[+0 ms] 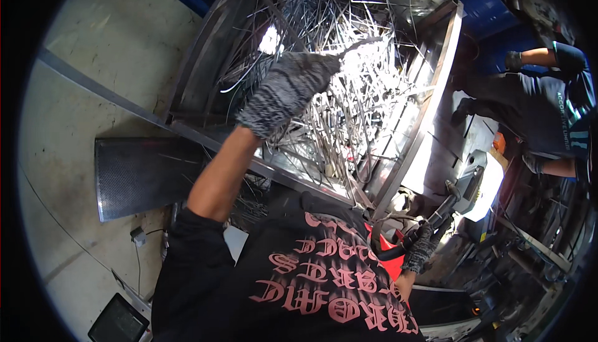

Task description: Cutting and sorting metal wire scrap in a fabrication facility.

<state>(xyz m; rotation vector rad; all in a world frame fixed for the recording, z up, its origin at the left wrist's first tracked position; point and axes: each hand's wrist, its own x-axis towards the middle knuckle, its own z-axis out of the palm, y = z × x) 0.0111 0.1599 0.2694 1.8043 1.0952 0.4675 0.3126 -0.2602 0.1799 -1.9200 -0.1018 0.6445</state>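
Observation:
In a grey knit glove, my left hand (289,86) reaches over a large metal bin (215,139). Its fingers are closed on a thin dark strip (362,44) that points up and to the right. Beneath it lies a tangled heap of thin metal offcuts (349,114), partly washed out by bright sunlight. Low on the right, my right hand (425,248), gloved alike, is closed around a black handle bar (443,210) beside a pale grey and white machine (479,183). Its fingertips are partly hidden.
A co-worker in dark clothes (539,108), wearing gloves, bends beyond the machine at the right. Left of the bin, a dark perforated panel (146,177) stands near a thin cable. A black flat panel (118,320) sits at lower left. Metal bars (529,242) clutter the right side.

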